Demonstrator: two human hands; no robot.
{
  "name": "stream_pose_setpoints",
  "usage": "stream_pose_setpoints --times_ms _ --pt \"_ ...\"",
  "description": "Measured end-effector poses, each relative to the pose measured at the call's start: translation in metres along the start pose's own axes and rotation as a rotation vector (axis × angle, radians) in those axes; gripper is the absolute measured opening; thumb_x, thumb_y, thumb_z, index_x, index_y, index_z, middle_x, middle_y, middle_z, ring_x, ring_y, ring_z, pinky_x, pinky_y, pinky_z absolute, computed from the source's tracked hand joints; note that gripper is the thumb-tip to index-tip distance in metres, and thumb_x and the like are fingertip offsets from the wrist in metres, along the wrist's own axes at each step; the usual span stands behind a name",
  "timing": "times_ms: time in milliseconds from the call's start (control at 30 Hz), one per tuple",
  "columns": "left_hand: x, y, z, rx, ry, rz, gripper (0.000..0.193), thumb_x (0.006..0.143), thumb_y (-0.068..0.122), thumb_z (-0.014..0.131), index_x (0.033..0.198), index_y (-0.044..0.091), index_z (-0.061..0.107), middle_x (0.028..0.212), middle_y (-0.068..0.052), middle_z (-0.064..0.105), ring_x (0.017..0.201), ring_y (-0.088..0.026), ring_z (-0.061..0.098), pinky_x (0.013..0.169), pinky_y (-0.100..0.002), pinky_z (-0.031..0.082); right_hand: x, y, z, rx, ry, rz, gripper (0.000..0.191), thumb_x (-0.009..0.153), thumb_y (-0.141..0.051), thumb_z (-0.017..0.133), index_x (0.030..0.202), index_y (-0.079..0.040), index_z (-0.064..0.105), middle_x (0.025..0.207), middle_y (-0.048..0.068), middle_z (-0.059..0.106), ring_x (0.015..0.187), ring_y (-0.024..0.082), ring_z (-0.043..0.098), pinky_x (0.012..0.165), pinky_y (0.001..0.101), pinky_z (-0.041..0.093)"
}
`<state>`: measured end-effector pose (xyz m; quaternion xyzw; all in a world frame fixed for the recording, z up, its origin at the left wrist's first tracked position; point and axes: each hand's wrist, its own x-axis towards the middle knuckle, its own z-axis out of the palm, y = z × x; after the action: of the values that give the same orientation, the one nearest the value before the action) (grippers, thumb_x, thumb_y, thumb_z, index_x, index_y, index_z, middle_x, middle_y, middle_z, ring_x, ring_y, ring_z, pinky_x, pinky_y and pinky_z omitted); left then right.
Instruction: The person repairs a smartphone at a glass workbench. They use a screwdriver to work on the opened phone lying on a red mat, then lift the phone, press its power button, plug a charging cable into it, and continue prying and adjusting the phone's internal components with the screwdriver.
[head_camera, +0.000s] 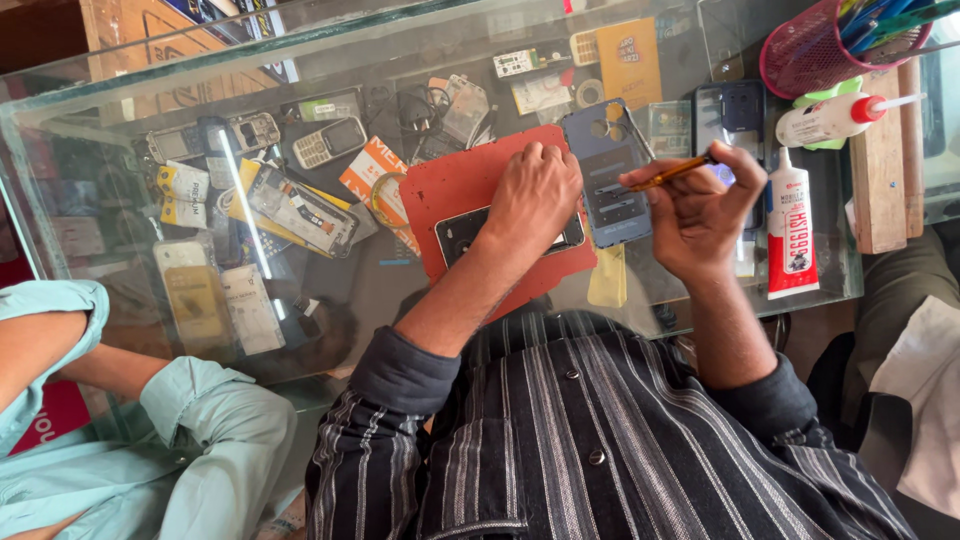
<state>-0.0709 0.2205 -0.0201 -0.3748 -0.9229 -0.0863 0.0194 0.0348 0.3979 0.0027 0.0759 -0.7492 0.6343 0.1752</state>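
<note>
Neighbour: person in a light blue shirt (200, 440) sits at the far left, close against the glass counter's (120, 130) near edge, well apart from the work.
Under the glass: old phones (330, 140), boards and packets crowd the shelf below, so only the top surface is free.
Mat: red work mat (450, 190) lies tilted, its lower corner reaching the counter's near edge.
Left hand (535, 195): fingers curled, pressing down on a dark phone (465, 232) that lies on the mat; it grasps nothing else.
Back cover: blue-grey phone back cover (610, 175) lies just beside the mat's right edge, between the two hands.
Right hand (700, 215): fingers pinched around a slim orange-handled tool (675, 172), raised above the cover.
Right side: white glue tube (790, 235) lies near the edge; white glue bottle (830, 118), pink mesh pen holder (810, 60) and wooden block (880, 170) hem in that end.
Open room: narrow strip of bare glass between the right hand and the glue tube.
</note>
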Motion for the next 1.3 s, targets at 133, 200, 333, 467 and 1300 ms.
stream_pose_setpoints --times_ms 133,200,333,467,1300 --pt "0.005 -0.001 -0.001 -0.091 0.049 0.077 0.026 0.072 0.022 0.069 0.085 0.0 0.067 0.082 -0.013 0.067 0.085 -0.027 0.065 0.073 -0.039 0.055 -0.011 -0.006 -0.018 -0.025 0.068 0.01 0.07 0.111 0.022 0.05 0.153 -0.022 0.016 0.121 0.025 0.065 0.11 0.031 0.072 0.105 0.0441 0.062" --pt "0.006 0.003 -0.001 -0.142 0.107 0.127 0.008 0.077 0.007 0.064 0.083 0.002 0.065 0.083 -0.012 0.066 0.085 -0.026 0.064 0.076 -0.039 0.056 -0.014 -0.009 -0.024 -0.029 0.085 0.02 0.069 0.112 0.022 0.051 0.153 -0.022 0.016 0.122 0.025 0.065 0.111 0.03 0.072 0.105 0.0439 0.062" --pt "0.007 0.014 -0.001 -0.249 0.142 0.219 0.004 0.084 0.001 0.062 0.081 0.003 0.061 0.082 -0.012 0.064 0.087 -0.027 0.063 0.08 -0.04 0.056 -0.017 -0.011 -0.025 -0.02 0.097 0.051 0.069 0.113 0.022 0.051 0.154 -0.021 0.015 0.122 0.024 0.065 0.112 0.03 0.072 0.107 0.0441 0.062" --pt "0.002 0.012 -0.009 -0.387 0.175 0.222 0.004 0.085 -0.001 0.06 0.087 0.002 0.062 0.088 -0.011 0.065 0.092 -0.029 0.064 0.081 -0.04 0.055 -0.016 -0.014 -0.015 -0.08 0.089 0.04 0.071 0.109 0.022 0.05 0.154 -0.02 0.015 0.122 0.026 0.063 0.112 0.032 0.072 0.105 0.044 0.061" --pt "-0.06 -0.03 -0.043 -0.607 0.285 0.011 0.032 0.08 -0.007 0.066 0.11 0.005 0.072 0.114 -0.006 0.065 0.107 -0.027 0.061 0.098 -0.043 0.048 -0.003 0.015 0.041 -0.191 -0.095 -0.185 0.067 0.102 0.021 0.054 0.143 -0.017 0.018 0.122 0.026 0.061 0.111 0.034 0.073 0.09 0.0391 0.066"
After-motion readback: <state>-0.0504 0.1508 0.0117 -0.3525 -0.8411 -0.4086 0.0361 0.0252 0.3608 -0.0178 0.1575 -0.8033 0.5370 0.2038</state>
